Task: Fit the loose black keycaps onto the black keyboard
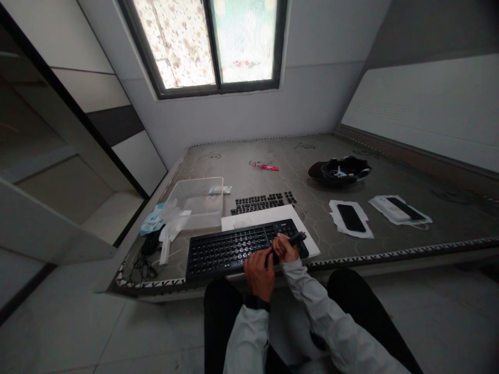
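Observation:
A black computer keyboard lies in front of me, partly on a white sheet, and its middle area looks like bare key sockets. My right hand is closed around a dark stick-like tool, held low over the keyboard's right part. One end of the tool sticks out to the upper right; its other end is hidden between my hands. My left hand has its fingers bent over the keyboard's near edge, gripping it. Behind the sheet, rows of loose black keycaps lie on the mattress.
A clear plastic box stands left, beside a blue packet and a dark cable. A red item lies farther back. To the right are a black cap, a phone on white cloth and another dark device.

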`<state>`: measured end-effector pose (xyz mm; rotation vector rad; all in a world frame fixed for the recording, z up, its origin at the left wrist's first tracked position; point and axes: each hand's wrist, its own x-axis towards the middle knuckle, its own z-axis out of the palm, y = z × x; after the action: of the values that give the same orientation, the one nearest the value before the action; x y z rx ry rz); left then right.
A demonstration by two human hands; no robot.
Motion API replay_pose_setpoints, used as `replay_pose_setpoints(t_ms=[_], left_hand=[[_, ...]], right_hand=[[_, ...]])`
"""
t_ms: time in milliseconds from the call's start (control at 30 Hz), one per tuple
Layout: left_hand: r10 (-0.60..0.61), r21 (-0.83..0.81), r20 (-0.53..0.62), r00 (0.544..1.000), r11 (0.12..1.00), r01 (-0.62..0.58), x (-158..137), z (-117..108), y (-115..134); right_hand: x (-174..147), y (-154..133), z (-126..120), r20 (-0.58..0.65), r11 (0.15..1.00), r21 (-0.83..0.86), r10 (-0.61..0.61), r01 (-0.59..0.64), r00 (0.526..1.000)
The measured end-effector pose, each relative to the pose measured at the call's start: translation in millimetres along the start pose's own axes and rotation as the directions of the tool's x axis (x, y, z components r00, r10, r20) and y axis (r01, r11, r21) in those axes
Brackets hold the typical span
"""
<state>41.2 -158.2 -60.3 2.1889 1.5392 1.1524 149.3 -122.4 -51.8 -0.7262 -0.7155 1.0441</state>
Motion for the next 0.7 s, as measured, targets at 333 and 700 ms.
replay_pose_setpoints(t_ms=[333, 700], left_hand=[[-0.029, -0.001, -0.037, 0.999, 1.000, 0.029, 0.0, 2.2, -2.5], [-0.016, -0.033, -0.040, 0.999, 0.999, 0.014, 0.8, 1.8, -3.9]], right_hand=[[-2.6, 1.9, 0.9, 0.004, 0.999, -0.038, 0.000, 0.001, 1.000], [2.1, -8.7, -5.2, 0.079, 1.000, -0.021, -0.001, 0.003, 0.997]])
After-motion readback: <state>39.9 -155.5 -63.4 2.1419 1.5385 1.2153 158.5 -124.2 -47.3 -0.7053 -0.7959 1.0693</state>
